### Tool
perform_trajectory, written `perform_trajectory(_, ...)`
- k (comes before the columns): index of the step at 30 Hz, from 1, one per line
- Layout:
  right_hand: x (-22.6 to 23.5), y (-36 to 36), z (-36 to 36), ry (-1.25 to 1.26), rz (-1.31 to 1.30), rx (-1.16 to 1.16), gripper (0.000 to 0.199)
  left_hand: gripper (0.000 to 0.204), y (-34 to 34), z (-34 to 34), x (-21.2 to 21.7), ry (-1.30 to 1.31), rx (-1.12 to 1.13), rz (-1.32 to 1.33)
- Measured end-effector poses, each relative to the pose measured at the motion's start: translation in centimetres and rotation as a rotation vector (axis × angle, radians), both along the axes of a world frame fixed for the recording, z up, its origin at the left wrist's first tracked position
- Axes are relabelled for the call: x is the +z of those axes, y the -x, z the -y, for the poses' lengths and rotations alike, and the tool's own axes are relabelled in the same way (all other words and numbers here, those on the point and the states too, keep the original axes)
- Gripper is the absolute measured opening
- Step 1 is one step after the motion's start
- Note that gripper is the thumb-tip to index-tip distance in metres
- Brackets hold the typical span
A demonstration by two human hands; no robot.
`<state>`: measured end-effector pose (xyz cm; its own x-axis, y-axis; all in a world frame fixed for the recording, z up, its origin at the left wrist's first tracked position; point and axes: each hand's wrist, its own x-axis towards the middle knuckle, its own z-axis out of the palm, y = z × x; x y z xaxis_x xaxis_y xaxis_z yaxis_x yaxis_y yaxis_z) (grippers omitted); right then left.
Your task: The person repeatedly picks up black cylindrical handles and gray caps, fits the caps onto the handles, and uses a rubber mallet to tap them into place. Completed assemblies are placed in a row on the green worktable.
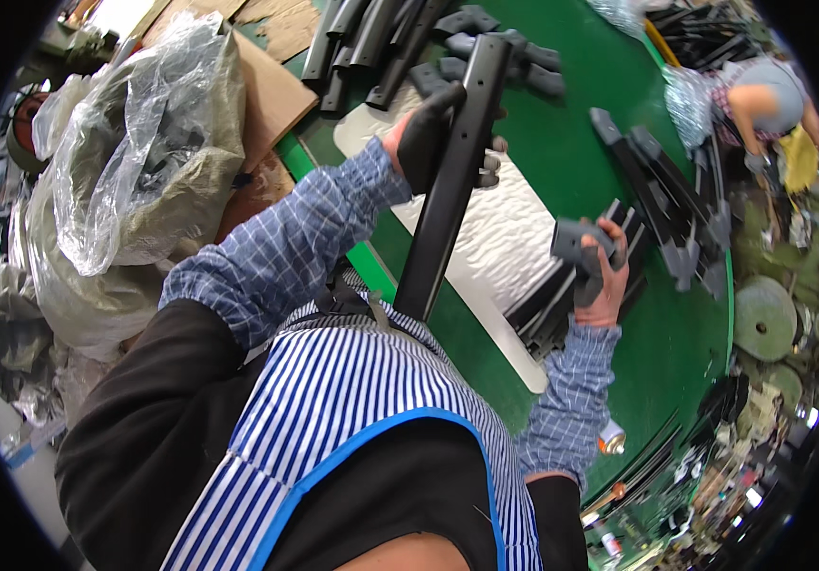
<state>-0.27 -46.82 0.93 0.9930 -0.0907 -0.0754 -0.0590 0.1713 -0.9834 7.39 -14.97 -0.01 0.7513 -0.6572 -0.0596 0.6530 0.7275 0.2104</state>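
Left hand [429, 143], dark glove, wraps long black metal bar [448, 190]; right hand [603, 271] clamps grey plastic cap [576, 249] right of bar. Bar looks propped against apron, so could slip, maybe swing onto white foam sheet [495, 238].

long black flat bar [448, 181] tilted upright over the table, small grey end cap [576, 249] beside it

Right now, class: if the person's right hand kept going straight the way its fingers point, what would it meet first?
The right hand, holding a grey plastic fitting, points up-table. First in that line, probably, is the row of black bars with grey end pieces on the green table, though depth is hard to judge.
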Motion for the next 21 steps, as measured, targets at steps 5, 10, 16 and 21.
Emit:
perform_trajectory(5, 4.2, -2.3, -2.2, -0.265, 0.174, -0.018, 0.03, 0.058, 6.9, 5.5, 3.3, -0.217, -0.13, 0.064)
perform_trajectory(10, 7.7, -4.4, -4.4, -0.643, 0.222, 0.086, 0.036, 0.056, 10.2, 6.8, 6.7, -0.445, -0.153, 0.218)
perform_trajectory(16, 9.8, -5.0, -4.4, -0.878, 0.425, 0.04, 0.019, 0.058, 11.6, 8.3, 7.6, -0.505, -0.172, 0.249)
perform_trajectory(21, 10.9, -5.6, -3.0, -0.912, 0.471, -0.006, 0.014, 0.051, 11.1, 9.9, 6.8, -0.501, -0.149, 0.238)
